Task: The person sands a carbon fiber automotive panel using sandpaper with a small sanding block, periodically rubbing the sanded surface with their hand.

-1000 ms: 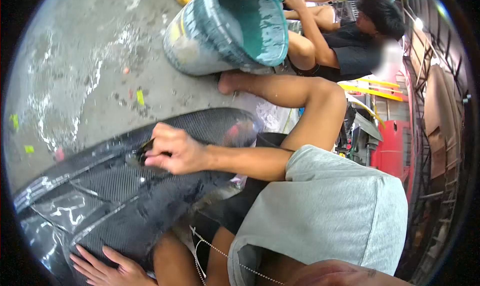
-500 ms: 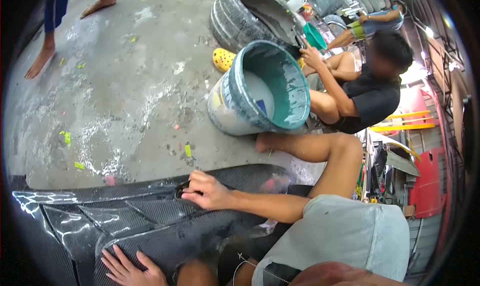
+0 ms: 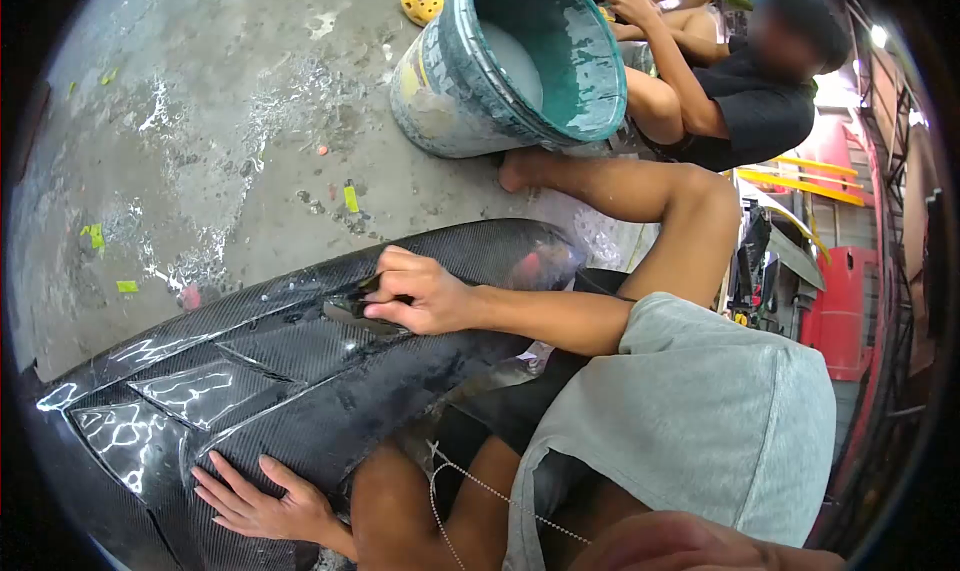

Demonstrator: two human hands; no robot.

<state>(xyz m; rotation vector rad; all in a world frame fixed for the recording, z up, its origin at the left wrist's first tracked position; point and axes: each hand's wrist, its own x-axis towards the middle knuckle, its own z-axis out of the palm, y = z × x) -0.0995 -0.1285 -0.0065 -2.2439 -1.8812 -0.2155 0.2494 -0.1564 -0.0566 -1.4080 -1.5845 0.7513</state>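
Observation:
A glossy black carbon-fibre panel [image 3: 350,396] with a visible weave and several raised creases lies across the lower left, wet in places. My right hand [image 3: 420,291] is closed over its upper part, gripping a dark, thin pad [image 3: 345,309] pressed against the surface. Most of that pad is covered by my fingers, so its exact kind cannot be told. My left hand [image 3: 262,501] rests flat on the panel's lower part, fingers spread, holding nothing.
Beyond the panel stands a green-lined bucket [image 3: 425,96] with cloudy liquid inside. A person in a black shirt [image 3: 765,116] sits past it. A yellow clog [image 3: 423,1] and scraps of yellow-green tape [image 3: 350,197] lie on the wet concrete floor [image 3: 200,131].
The view has shifted, so the bucket and floor appear higher, and the bare feet at the upper left have left the picture. My right hand still grips the pad; my left hand stays flat.

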